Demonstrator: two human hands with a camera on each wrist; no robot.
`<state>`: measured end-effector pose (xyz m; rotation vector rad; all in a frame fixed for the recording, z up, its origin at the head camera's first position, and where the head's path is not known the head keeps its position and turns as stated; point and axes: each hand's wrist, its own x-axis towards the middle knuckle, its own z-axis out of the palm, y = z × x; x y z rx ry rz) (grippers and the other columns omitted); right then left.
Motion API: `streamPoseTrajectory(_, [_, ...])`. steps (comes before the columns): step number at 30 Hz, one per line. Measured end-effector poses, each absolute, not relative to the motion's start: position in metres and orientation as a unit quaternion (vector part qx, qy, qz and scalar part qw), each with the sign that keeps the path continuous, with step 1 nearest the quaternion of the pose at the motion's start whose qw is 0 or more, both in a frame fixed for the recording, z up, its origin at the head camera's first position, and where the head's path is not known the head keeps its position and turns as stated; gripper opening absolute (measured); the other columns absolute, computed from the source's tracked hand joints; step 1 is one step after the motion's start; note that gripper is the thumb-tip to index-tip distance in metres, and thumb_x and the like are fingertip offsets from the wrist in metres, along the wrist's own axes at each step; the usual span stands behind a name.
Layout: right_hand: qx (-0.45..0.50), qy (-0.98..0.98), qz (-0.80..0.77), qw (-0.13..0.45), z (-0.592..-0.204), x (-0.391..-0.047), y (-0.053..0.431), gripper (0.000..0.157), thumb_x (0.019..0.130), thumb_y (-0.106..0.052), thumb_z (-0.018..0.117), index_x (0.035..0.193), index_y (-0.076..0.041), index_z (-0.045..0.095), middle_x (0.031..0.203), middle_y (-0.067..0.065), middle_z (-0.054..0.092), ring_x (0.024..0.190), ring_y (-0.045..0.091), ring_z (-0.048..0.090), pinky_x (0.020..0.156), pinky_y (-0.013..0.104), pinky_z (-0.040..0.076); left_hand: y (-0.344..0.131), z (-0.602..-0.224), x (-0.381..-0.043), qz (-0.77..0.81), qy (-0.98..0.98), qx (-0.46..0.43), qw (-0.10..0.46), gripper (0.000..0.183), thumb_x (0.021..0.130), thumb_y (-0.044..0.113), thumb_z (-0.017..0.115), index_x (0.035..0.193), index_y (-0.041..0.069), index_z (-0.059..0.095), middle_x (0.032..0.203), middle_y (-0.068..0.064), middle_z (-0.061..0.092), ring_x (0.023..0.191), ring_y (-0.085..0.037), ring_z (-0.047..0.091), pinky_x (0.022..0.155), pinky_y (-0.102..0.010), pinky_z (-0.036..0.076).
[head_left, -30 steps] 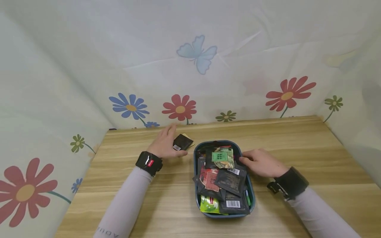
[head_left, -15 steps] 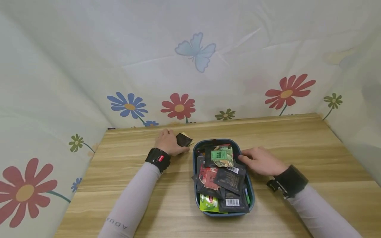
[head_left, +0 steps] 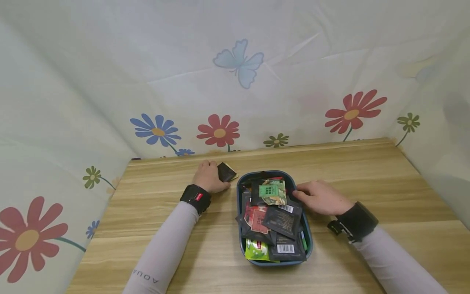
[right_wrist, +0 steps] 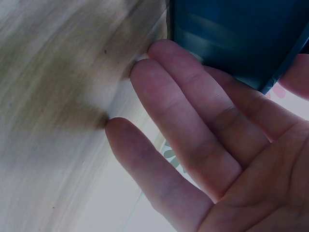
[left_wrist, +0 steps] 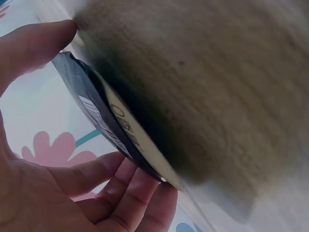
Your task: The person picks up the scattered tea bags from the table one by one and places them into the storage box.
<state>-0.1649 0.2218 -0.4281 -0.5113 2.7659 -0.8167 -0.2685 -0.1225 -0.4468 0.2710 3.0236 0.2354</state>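
Observation:
My left hand (head_left: 209, 177) is at the back of the table, thumb and fingers curled about a small black sachet (head_left: 227, 172) with a barcode. Under it lies a cream-coloured sachet (left_wrist: 131, 133), whose edge shows in the left wrist view. The fingertips meet one edge of the pair, and the thumb tip is at the opposite corner, down by the tabletop. My right hand (head_left: 323, 198) rests beside the blue box (head_left: 275, 264), its index finger and thumb at the box's right wall and rim. In the right wrist view the other fingers extend fairly straight toward the table.
The box is heaped with tea sachets: a green-labelled one (head_left: 271, 192), a red-labelled one (head_left: 258, 219), a bright green one (head_left: 257, 248) and several black ones. A flowered cloth (head_left: 176, 53) hangs behind the wooden table (head_left: 367, 175).
My left hand has moved slightly right, and its spread fingers have drawn in around the black and cream sachets. The right hand stays at the box.

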Motion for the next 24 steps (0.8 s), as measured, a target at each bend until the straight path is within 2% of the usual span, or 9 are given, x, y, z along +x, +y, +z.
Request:
streamPoseTrajectory(7, [-0.183,0.941,-0.268,0.094,-0.43,-0.165,0.222,0.034,0.106,-0.028,0.055,0.121,-0.005,0.074,0.093,0.001,0.07,0.077,0.013,0.058,0.069,0.031,0.046,-0.129,-0.434,-0.261,0.122,0.988,0.097,0.019,0.087,0.077,0.049,0.085,0.139,-0.004,0.054,0.128,-0.02,0.057,0.11,-0.032,0.058,0.098,-0.044,0.053])
streamPoseTrajectory(13, [-0.184,0.942,-0.264,0.09,-0.429,-0.166,0.221,0.034,0.106,-0.029,0.055,0.12,-0.005,0.074,0.095,0.002,0.072,0.078,0.013,0.058,0.071,0.033,0.048,-0.133,-0.407,-0.249,0.173,0.974,0.14,-0.034,0.087,0.074,0.046,0.084,0.141,0.0,0.053,0.129,-0.017,0.056,0.108,-0.031,0.057,0.092,-0.044,0.055])
streamPoseTrajectory(18, [-0.186,0.943,-0.264,0.086,-0.428,-0.166,0.221,0.033,0.106,-0.028,0.055,0.118,-0.005,0.075,0.094,0.002,0.071,0.078,0.014,0.058,0.071,0.033,0.048,-0.125,-0.381,-0.226,0.19,0.962,0.182,-0.07,0.081,0.072,0.045,0.085,0.136,0.002,0.057,0.122,-0.013,0.055,0.105,-0.028,0.056,0.089,-0.043,0.056])
streamPoseTrajectory(24, [-0.186,0.942,-0.265,0.086,-0.429,-0.165,0.222,0.032,0.106,-0.028,0.055,0.116,-0.005,0.075,0.09,0.001,0.069,0.076,0.014,0.057,0.069,0.031,0.046,-0.106,-0.359,-0.194,0.185,0.945,0.248,-0.101,0.08,0.069,0.043,0.088,0.131,0.001,0.06,0.121,-0.011,0.058,0.103,-0.025,0.056,0.085,-0.038,0.056])
